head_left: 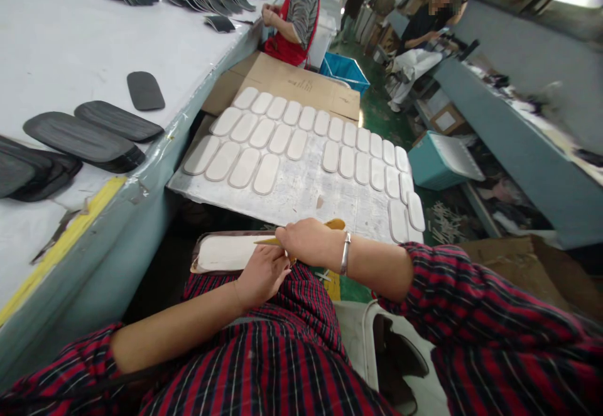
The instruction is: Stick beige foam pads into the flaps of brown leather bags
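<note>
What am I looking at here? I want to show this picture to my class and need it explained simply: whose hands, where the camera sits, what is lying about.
The single picture comes from a camera worn on a person's head, looking down at their own two bare hands. The left hand steadies a pale oval pad lying across the lap. The right hand, with a bracelet on its wrist, holds a yellowish brush-like tool over that pad. Ahead, a board carries rows of similar white pads. On the long table to the left lie dark pads. Further back, other people work at their own places.
</note>
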`<state>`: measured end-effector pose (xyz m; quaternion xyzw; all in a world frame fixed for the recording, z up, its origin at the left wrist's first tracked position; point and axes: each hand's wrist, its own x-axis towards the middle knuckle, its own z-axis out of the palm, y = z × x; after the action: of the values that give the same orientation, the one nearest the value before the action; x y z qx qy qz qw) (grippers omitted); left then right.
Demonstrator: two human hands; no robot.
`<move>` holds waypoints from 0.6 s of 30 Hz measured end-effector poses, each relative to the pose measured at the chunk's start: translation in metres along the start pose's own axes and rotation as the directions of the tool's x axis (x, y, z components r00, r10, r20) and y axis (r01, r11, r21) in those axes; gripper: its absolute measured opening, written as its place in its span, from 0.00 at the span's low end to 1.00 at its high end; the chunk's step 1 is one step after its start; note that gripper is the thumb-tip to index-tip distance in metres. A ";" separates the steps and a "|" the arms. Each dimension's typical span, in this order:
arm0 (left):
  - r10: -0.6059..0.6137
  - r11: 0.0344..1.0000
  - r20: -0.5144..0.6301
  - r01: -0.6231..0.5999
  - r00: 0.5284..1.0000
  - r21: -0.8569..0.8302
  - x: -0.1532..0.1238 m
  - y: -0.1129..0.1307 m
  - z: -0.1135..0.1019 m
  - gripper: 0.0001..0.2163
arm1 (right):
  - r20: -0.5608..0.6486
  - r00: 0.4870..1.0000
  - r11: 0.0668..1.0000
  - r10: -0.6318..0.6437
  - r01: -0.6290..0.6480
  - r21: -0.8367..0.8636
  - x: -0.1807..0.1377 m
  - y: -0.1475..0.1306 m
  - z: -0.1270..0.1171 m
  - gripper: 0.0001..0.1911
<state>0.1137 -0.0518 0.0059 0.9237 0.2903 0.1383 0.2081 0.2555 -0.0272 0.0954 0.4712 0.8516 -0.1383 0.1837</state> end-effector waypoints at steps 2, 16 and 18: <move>-0.004 1.000 0.016 0.004 1.000 0.002 0.004 0.001 -0.004 0.03 | -0.012 0.999 0.999 0.047 -0.047 0.018 0.000 0.001 0.002 0.09; -0.102 0.969 -0.092 0.120 0.991 0.218 -0.005 -0.016 -0.010 0.46 | 0.147 0.988 0.998 0.045 -0.050 0.027 0.012 0.028 -0.011 0.19; -0.164 0.953 -0.039 0.169 0.986 0.252 -0.002 -0.019 -0.009 0.48 | 0.106 0.993 0.995 0.046 -0.055 0.083 0.006 0.035 -0.018 0.18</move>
<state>0.0998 -0.0358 0.0050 0.9137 0.3844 0.0900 0.0964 0.2790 0.0031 0.1068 0.4922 0.8219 -0.1945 0.2107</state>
